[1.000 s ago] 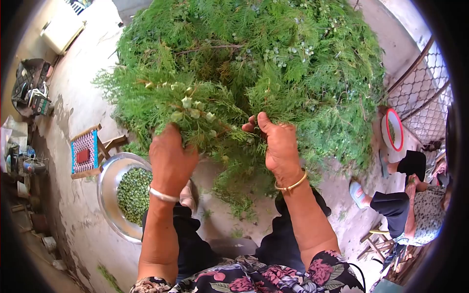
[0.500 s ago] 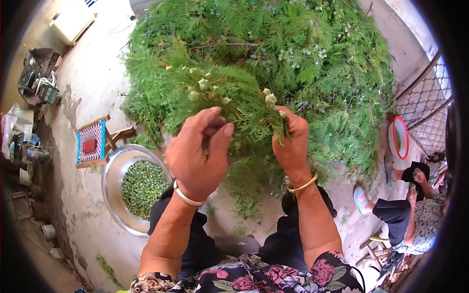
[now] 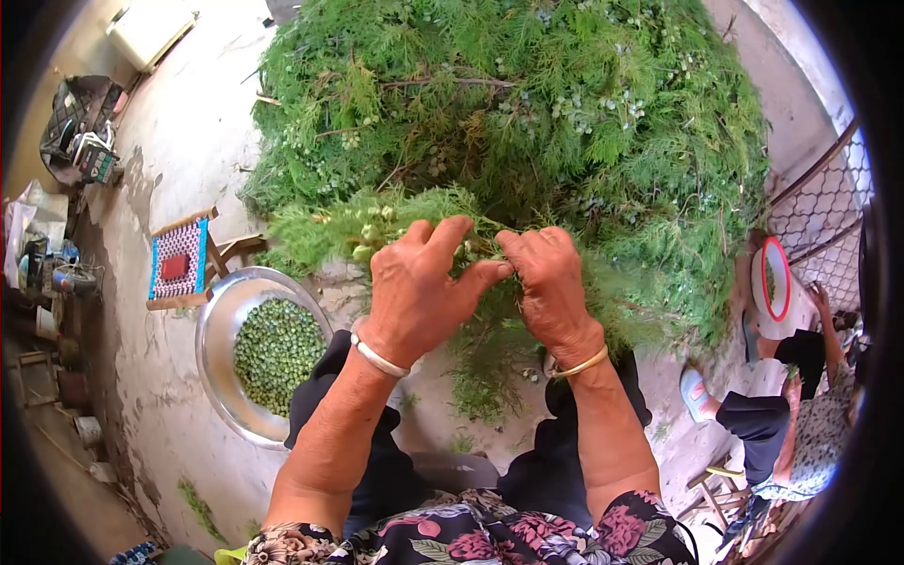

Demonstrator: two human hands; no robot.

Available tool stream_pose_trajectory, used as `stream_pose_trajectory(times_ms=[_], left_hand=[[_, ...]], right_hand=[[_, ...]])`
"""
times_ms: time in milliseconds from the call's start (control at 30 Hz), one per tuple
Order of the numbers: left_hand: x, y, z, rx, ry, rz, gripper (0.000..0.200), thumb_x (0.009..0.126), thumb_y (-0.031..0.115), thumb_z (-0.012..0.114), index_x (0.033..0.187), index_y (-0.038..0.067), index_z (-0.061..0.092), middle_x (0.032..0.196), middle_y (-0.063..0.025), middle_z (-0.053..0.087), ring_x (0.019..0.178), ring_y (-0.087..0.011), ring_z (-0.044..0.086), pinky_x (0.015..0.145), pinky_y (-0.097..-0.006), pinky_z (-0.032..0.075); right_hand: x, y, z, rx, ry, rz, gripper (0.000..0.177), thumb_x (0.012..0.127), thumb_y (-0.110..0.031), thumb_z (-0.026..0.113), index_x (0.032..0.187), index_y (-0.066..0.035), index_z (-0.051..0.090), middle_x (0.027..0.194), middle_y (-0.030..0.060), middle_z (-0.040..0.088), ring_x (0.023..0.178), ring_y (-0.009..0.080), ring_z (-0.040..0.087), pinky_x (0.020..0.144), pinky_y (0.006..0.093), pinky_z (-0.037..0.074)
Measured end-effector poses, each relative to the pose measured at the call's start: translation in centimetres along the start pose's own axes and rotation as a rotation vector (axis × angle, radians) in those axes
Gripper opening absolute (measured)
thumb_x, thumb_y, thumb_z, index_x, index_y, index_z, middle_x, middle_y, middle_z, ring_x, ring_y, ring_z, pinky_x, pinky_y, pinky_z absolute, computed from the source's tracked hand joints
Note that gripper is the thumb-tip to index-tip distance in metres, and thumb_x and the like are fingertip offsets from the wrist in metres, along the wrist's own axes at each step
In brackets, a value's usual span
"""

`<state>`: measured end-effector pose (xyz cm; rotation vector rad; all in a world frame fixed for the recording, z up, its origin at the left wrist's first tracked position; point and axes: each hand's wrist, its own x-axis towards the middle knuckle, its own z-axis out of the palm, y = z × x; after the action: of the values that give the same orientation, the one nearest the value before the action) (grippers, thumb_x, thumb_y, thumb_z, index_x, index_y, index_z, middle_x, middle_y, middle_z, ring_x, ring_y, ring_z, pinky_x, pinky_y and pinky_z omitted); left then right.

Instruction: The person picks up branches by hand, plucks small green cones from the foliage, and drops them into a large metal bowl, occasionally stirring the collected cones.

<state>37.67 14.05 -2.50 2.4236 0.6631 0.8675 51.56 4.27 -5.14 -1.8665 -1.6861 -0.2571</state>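
My right hand [image 3: 548, 294] is closed, pinching a leafy cypress branch [image 3: 325, 231] by its stem. The branch stretches left in front of both hands and bears pale green cones [image 3: 369, 234]. Close beside it, my left hand [image 3: 419, 294] is bent around the same branch, its thumb reaching towards the right fingertips. Its other fingers are partly hidden, so whether a cone lies in them cannot be made out. Beyond the hands rises a large heap of cypress branches [image 3: 565, 122]. A metal basin [image 3: 215, 363] holding many green cones [image 3: 278, 358] stands by my left knee.
A small woven-seat stool [image 3: 179, 262] stands behind the basin, with a red object on it. At right sit another person [image 3: 815, 424] and a red-rimmed white basin [image 3: 775, 278], near a wire mesh fence [image 3: 838, 217]. Assorted household things line the left wall.
My hands have come together; the left moved right and the right moved slightly left and down. The branch has swung lower and further left. The person at right has stretched an arm towards the red-rimmed basin.
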Motion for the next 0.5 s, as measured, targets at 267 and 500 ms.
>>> stream_pose_trajectory(times_ms=[267,500], left_hand=[[0.0,-0.5,0.0,-0.443,-0.018,-0.328,0.026,0.070,0.006,0.074,0.094,0.000,0.066,0.065,0.0009,0.059,0.054,-0.0073,0.052,0.050,-0.0238,0.043],[0.1,-0.3,-0.7,-0.796,-0.047,-0.581,0.011,0.080,0.005,0.066,0.089,-0.002,0.066,0.067,0.0019,0.058,0.052,-0.0044,0.048,0.045,-0.0190,0.038]], right_hand=[[-0.4,0.2,0.1,0.026,-0.036,-0.024,0.028,0.066,0.006,0.054,0.093,-0.002,0.058,0.071,0.0107,0.054,0.072,0.0287,0.054,0.071,0.0383,0.040],[-0.4,-0.1,-0.4,0.051,-0.047,0.011,0.029,0.066,0.007,0.053,0.093,-0.002,0.058,0.071,0.0106,0.053,0.073,0.0287,0.054,0.072,0.0385,0.041]])
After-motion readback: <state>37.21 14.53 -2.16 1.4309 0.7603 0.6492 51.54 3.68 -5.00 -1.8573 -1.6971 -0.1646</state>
